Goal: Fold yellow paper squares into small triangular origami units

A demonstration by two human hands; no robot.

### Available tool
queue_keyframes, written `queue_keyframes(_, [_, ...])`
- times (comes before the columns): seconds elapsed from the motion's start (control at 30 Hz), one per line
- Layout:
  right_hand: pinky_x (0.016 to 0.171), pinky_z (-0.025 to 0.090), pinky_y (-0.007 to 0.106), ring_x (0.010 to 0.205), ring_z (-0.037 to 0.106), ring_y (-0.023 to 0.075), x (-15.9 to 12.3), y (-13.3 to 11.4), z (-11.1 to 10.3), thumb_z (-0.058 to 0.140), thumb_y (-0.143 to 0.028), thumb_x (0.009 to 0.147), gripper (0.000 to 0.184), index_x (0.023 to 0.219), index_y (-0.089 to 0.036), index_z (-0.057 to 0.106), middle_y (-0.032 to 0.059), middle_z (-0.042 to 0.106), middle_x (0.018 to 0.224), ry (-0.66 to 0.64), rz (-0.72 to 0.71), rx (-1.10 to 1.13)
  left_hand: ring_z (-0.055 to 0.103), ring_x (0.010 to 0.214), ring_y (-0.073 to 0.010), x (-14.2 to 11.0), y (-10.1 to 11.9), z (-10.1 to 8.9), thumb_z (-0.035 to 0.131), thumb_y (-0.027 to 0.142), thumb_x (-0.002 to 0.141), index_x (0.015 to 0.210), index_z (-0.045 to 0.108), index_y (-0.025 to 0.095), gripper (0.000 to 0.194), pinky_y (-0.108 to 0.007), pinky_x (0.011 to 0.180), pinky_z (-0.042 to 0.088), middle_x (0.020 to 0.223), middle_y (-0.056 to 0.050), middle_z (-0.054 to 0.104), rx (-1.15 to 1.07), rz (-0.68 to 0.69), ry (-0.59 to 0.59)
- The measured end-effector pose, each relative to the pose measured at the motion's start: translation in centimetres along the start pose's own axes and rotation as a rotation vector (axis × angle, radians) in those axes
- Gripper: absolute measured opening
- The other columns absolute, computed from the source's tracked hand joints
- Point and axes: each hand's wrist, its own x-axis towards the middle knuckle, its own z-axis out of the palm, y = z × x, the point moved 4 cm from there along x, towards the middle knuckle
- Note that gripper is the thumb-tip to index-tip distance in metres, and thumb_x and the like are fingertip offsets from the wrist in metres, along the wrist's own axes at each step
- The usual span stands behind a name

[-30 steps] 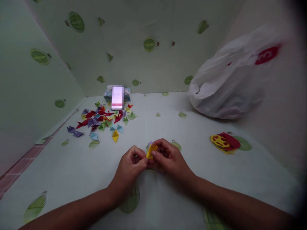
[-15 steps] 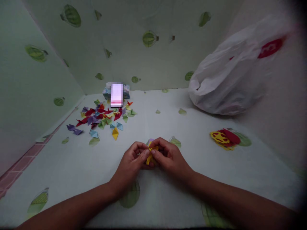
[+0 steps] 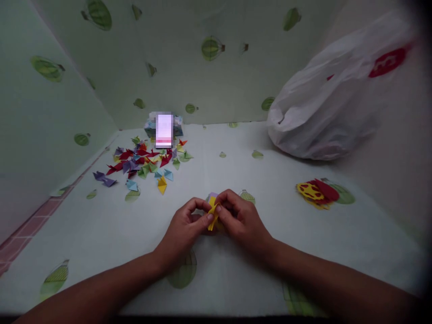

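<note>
Between my two hands is a small piece of folded yellow paper [image 3: 212,214], partly hidden by the fingers. My left hand [image 3: 190,225] pinches its left side between thumb and fingertips. From the other side, my right hand [image 3: 241,222] pinches it with thumb and curled fingers. Just beyond the fingertips a bit of purple paper [image 3: 213,196] shows, lying on the surface as far as I can tell. Several folded paper cranes [image 3: 145,167] in red, purple, blue, green and yellow lie in a loose heap at the far left.
A lit phone [image 3: 164,130] leans on a patterned tissue box [image 3: 177,127] behind the heap. A large white plastic bag [image 3: 317,117] stands at the back right. Red and yellow cut-out shapes [image 3: 312,192] lie on the right. Walls enclose the back and both sides.
The yellow paper has turned between my fingers; its spread points now look narrower and more upright. The purple paper shows more. The whole view has shifted slightly.
</note>
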Motion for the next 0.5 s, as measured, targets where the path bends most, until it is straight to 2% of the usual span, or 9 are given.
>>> queue_keyframes(0.1, [0.049,0.033,0.023,0.052,0.043,0.0102,-0.02,0.04,0.07,0.052,-0.023,0.087,0.01,0.078,-0.019,0.052,-0.0039,0.05,0.06,-0.002,0.004,-0.017,0.064,0.075,-0.015,-0.04,0.04,-0.02,0.072,0.035,0.082,0.092,0.056,0.017,0.026,-0.032,0.075,0.055,0.079,-0.001,0.066,0.022,0.008,0.002])
queue_keyframes(0.3, [0.052,0.037,0.024,0.056,0.047,0.0108,-0.08,-0.08,0.17,0.052,-0.025,0.089,0.011,0.08,-0.018,0.054,-0.0023,0.055,0.064,-0.018,0.003,-0.002,0.061,0.078,-0.0137,-0.36,0.25,0.11,0.063,0.037,0.089,0.093,0.059,0.017,0.02,-0.029,0.073,0.053,0.087,-0.001,0.063,0.043,0.061,-0.014])
queue_keyframes(0.5, [0.051,0.035,0.024,0.054,0.045,0.0108,-0.25,-0.01,0.06,0.052,-0.024,0.087,0.01,0.08,-0.018,0.054,-0.0033,0.052,0.062,-0.025,0.019,-0.012,0.061,0.074,-0.0125,-0.22,0.34,-0.02,0.069,0.033,0.084,0.088,0.058,0.017,0.019,-0.025,0.069,0.049,0.08,0.0,0.062,0.052,0.051,0.016])
